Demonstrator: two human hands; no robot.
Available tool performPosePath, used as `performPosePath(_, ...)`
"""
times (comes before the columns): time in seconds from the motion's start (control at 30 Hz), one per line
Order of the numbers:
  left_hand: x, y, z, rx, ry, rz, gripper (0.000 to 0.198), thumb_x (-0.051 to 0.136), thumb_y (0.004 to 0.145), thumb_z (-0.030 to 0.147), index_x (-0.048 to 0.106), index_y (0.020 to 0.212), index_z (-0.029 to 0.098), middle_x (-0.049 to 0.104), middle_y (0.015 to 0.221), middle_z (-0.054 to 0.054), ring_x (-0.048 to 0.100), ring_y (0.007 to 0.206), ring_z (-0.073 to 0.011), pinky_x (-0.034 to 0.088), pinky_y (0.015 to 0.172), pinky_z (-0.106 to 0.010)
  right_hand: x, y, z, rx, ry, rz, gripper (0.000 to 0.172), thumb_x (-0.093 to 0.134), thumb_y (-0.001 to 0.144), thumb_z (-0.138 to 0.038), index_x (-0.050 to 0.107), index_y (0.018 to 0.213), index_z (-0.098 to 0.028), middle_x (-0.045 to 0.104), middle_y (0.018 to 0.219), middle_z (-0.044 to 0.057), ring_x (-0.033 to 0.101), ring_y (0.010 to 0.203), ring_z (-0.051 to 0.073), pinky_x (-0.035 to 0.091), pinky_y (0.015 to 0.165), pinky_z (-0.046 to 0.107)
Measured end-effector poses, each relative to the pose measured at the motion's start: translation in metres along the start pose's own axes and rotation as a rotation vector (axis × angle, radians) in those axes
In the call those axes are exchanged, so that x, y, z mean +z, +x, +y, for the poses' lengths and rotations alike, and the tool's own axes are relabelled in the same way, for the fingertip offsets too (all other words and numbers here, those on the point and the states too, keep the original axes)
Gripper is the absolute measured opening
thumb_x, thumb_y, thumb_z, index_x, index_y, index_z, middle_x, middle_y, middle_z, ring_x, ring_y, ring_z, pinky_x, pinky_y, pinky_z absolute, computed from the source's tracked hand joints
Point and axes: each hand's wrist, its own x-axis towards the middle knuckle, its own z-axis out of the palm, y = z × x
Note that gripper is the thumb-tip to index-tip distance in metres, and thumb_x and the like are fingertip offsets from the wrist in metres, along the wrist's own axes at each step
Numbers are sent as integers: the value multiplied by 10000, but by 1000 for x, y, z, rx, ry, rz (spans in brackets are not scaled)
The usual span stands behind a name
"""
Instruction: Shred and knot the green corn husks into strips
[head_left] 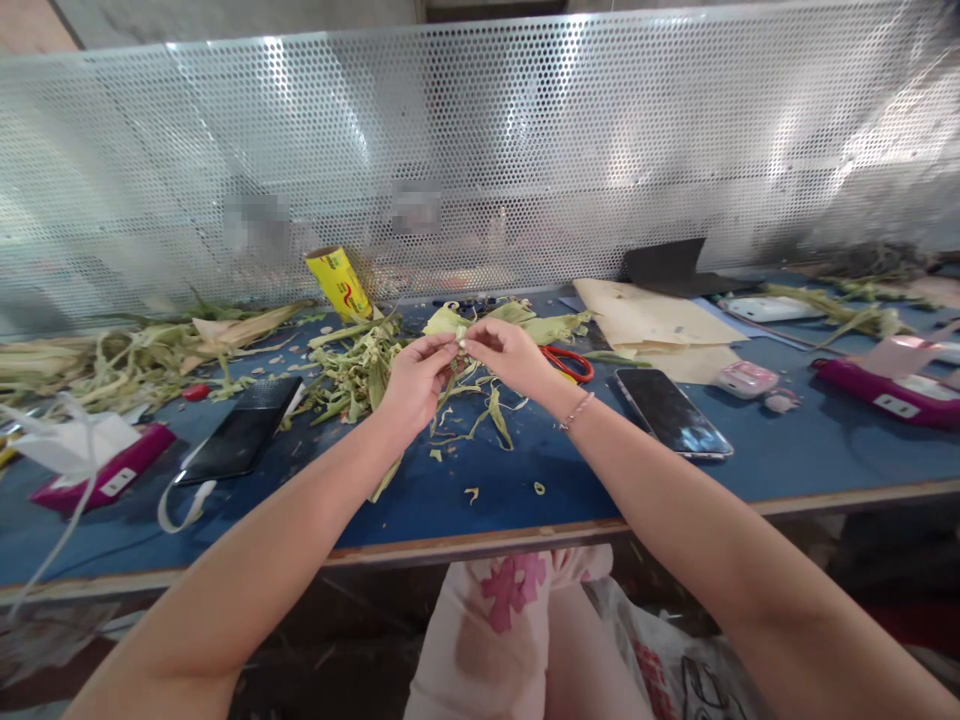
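My left hand and my right hand meet above the blue table, both pinching a bundle of thin green leaf strips that hangs down between them. The fingers of both hands are closed on the strips. A heap of green and yellowish leaves lies just behind my left hand. More folded leaves lie behind my right hand. Small leaf scraps dot the table in front of me.
Red-handled scissors lie right of my right hand. Dark phones lie at the right and left. A yellow roll stands at the back by the perforated metal screen. Brown paper, magenta boxes.
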Motion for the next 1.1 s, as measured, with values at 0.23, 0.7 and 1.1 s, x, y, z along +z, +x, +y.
performPosePath(0.23, -2, 1, -2, 26, 29, 6, 214, 720, 506, 116, 607, 686, 140, 618, 604, 9, 572, 546, -78, 465, 588, -230, 0, 0, -1, 121, 104, 26, 104, 555, 695, -252, 499, 668, -169, 504, 592, -29, 454, 532, 75, 416, 564, 259)
performPosePath(0.7, -1, 2, -3, 78, 15, 37, 215, 717, 513, 110, 608, 698, 129, 616, 597, 19, 566, 548, -68, 445, 586, -211, 3, -1, -2, 27, -34, 47, 95, 541, 709, -249, 540, 682, -158, 558, 645, -5, 488, 590, 88, 407, 598, 253)
performPosePath(1.1, 0, 3, -2, 2, -80, 9, 151, 701, 537, 54, 634, 645, 135, 643, 590, 14, 589, 558, -62, 480, 623, -191, 3, -1, -3, 78, 261, 99, 93, 583, 655, -248, 554, 639, -162, 546, 586, -28, 484, 557, 76, 401, 586, 240)
